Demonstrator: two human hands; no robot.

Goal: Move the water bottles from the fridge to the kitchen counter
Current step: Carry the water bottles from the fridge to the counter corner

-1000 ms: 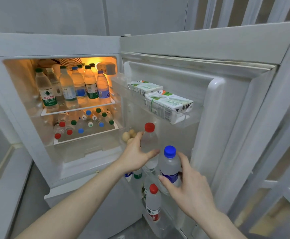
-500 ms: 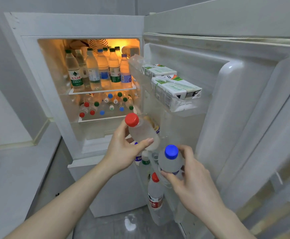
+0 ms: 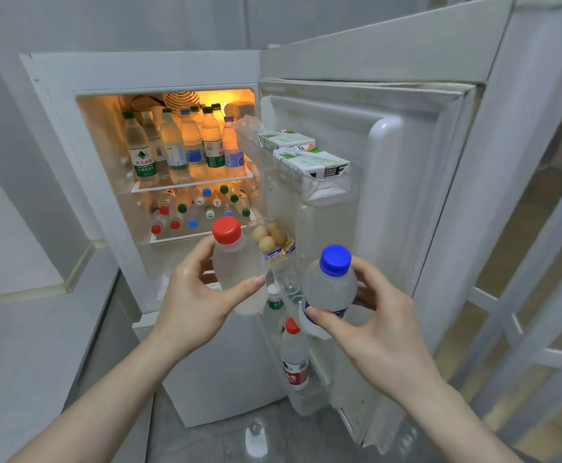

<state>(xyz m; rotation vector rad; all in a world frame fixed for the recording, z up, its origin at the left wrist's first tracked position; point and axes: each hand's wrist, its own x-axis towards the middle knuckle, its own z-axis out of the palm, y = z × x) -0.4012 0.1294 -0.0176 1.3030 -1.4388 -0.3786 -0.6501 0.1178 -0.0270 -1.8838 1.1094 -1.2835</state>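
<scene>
My left hand (image 3: 194, 300) grips a clear water bottle with a red cap (image 3: 236, 262), held up in front of the open fridge (image 3: 55, 95). My right hand (image 3: 378, 324) grips a second bottle with a blue cap (image 3: 329, 289), beside the door's shelves. Both bottles are tilted slightly and clear of the door rack. Several more water bottles stand on the fridge's upper shelf (image 3: 191, 185) and lie on the lower shelf. A red-capped bottle (image 3: 294, 359) and a green-capped one (image 3: 274, 304) stand in the door's bottom rack.
The open fridge door (image 3: 406, 202) stands to the right, with milk cartons (image 3: 309, 162) in its top rack and eggs (image 3: 267, 237) in a middle tray. A grey counter surface (image 3: 22, 345) lies at the left. A white lattice partition (image 3: 540, 295) is at the far right.
Both hands have lifted their bottles up and out of the door rack toward me. The view has pulled back from the fridge.
</scene>
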